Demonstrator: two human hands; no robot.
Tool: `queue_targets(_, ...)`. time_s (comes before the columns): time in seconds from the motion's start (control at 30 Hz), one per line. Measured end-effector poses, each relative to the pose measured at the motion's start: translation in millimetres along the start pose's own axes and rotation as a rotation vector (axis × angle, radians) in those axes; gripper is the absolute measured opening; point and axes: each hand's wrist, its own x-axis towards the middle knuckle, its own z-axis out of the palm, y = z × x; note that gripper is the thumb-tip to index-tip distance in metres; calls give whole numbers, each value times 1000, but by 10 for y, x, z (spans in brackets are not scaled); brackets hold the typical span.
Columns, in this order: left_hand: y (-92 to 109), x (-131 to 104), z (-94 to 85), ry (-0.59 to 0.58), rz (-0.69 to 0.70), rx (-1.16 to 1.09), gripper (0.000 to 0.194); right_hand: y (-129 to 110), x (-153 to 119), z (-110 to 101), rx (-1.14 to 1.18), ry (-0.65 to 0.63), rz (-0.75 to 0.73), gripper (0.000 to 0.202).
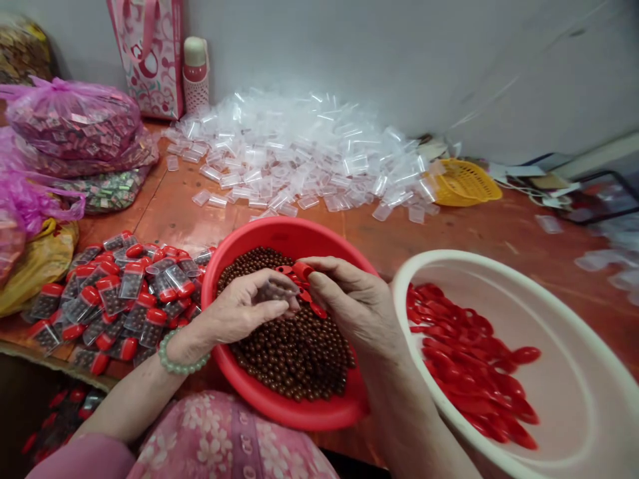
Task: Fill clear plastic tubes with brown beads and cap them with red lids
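Note:
My left hand, with a green bead bracelet at its wrist, is closed around a small clear plastic box, partly hidden by the fingers. Between thumb and fingers, my right hand pinches a red plastic cap close to that box. Both hands are over a red basin of glossy brown balls. Another red plastic piece shows below the fingers; whether it is held or lies on the balls, I cannot tell.
Filled, red-capped boxes are heaped at left. A white basin of red plastic pieces stands at right. Behind are many clear boxes and a yellow basket. Purple bags and a flask stand back left.

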Motion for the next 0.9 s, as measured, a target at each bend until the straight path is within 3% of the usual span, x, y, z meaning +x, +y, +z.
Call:
queue_targets(0.3, -19, -25, 28, 80, 26, -71, 32, 25, -16, 80, -41, 65, -116, 15)
queue_targets(0.57, -99, 17, 38, 259, 54, 3, 35, 26, -77, 125, -88, -39, -191, 27)
queue_targets(0.77, -108, -26, 23, 350, 63, 109, 24, -29, -91, 131, -83, -101, -172, 23)
queue_targets(0.9, -102, -32, 29, 399, 76, 82, 23, -36, -137, 119, 93, -91, -2, 27)
